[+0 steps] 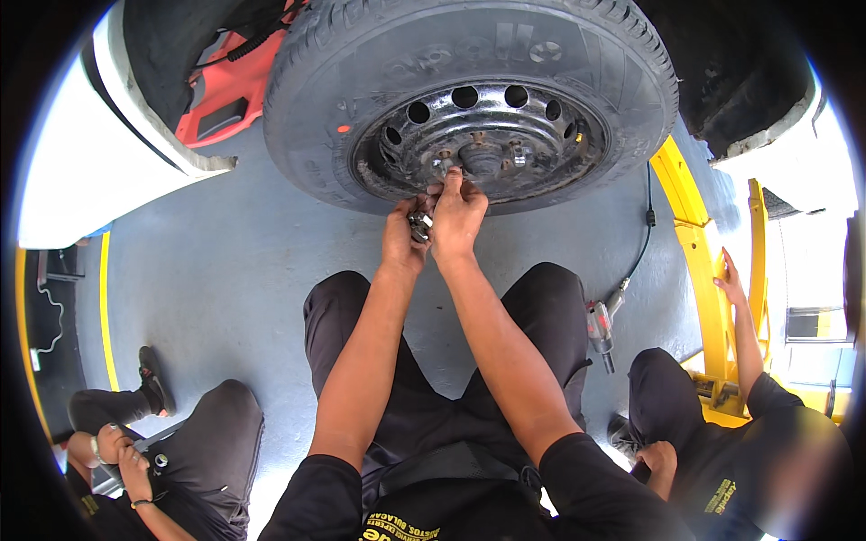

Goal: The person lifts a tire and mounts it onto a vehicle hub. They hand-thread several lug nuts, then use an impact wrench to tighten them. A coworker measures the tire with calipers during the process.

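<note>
My left hand (403, 233) is closed around several chrome lug nuts (419, 226) just below the wheel's rim. My right hand (458, 212) is beside it, thumb and fingers pinched at a small metal nut (446, 165) on a lower-left stud, partly hidden by the fingers. The steel rim (397, 135) has round holes, a dark center hub (480, 160) and a shiny nut (519, 153) on its right. A large black tire (316, 99) surrounds it, raised in front of me.
An impact wrench (600, 329) with a hose lies right of my legs. A yellow lift (686, 234) stands at right, where a co-worker's hand (731, 284) rests. Another co-worker (216, 424) crouches lower left, holding a tool. A red plastic piece (203, 117) and white body panels (68, 171) flank the tire.
</note>
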A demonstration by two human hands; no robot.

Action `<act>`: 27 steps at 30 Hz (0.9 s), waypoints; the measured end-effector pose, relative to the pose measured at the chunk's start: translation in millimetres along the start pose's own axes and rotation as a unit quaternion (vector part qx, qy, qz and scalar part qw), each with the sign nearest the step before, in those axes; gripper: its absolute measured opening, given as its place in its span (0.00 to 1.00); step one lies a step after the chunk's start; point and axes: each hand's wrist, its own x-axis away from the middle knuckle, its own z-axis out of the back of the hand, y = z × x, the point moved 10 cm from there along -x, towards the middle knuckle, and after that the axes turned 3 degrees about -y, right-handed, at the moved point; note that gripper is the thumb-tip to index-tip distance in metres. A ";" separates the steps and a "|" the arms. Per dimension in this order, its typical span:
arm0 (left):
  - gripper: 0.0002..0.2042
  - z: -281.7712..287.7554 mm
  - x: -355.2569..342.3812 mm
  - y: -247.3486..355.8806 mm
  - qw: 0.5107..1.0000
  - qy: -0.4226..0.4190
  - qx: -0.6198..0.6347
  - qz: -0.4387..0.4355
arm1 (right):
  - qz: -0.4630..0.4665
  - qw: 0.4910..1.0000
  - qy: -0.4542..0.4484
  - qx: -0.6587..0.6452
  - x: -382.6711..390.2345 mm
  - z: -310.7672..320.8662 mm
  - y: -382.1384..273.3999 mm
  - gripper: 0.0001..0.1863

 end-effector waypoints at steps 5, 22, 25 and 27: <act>0.11 -10.7 4.3 3.4 1.000 -0.031 -0.004 -0.004 | -0.158 0.972 -0.082 -0.155 -3.2 -7.4 19.4 0.24; 0.10 1.1 3.0 3.0 0.999 -0.013 0.028 -0.005 | -0.164 0.968 -0.086 -0.169 1.7 -17.1 12.9 0.25; 0.10 -4.6 8.6 2.7 0.999 0.023 0.027 -0.010 | -0.144 0.975 -0.014 -0.167 4.3 -11.8 8.9 0.25; 0.10 -13.9 9.5 1.7 0.999 0.013 0.029 -0.011 | -0.095 0.983 -0.003 -0.155 -2.8 -5.5 7.6 0.24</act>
